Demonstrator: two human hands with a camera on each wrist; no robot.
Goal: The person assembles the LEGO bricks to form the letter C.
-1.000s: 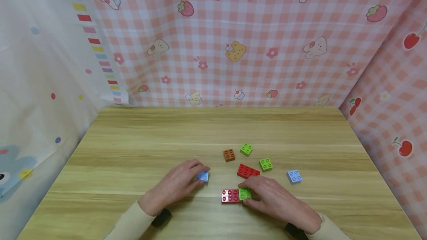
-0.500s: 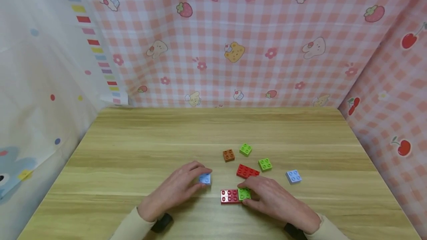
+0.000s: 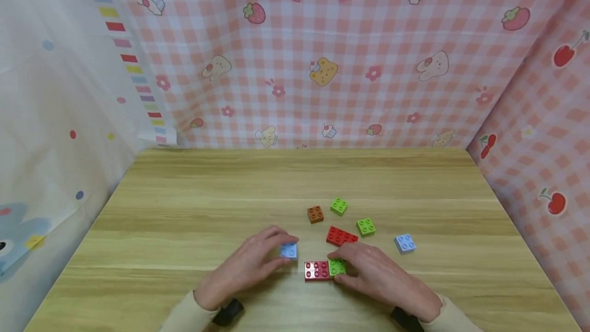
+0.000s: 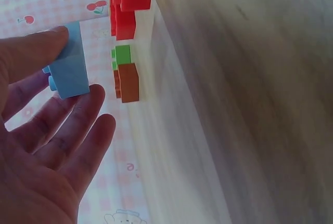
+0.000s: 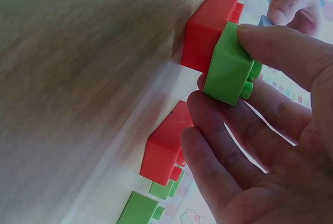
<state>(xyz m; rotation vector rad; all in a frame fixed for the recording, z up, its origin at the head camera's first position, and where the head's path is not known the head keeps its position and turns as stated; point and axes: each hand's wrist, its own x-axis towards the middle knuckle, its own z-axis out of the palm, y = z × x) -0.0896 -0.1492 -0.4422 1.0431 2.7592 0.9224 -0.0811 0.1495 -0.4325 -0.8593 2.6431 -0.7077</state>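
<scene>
My left hand [image 3: 251, 260] pinches a light blue 2x2 building brick [image 3: 290, 251] between thumb and fingers, to the left of a long red brick [image 3: 315, 271]. In the left wrist view the blue brick [image 4: 73, 70] shows its studs facing the palm side. On the right end of that red brick sits a green 2x2 brick [image 3: 337, 267], gripped by the thumb and fingers of my right hand [image 3: 380, 275]. The right wrist view shows the green brick [image 5: 229, 68] against the red one [image 5: 208, 31], whose covered end is hidden.
Behind the right hand lies a second red brick [image 3: 341, 235]. Farther back are a brown brick [image 3: 315, 214] and two green bricks, one at the back [image 3: 338, 206] and one nearer [image 3: 365, 227]. Another blue brick [image 3: 405, 243] lies to the right on the wooden table [image 3: 207, 178].
My left hand has moved right and slightly nearer, bringing the blue brick closer to the red brick. The right hand keeps its hold on the green brick without visible movement.
</scene>
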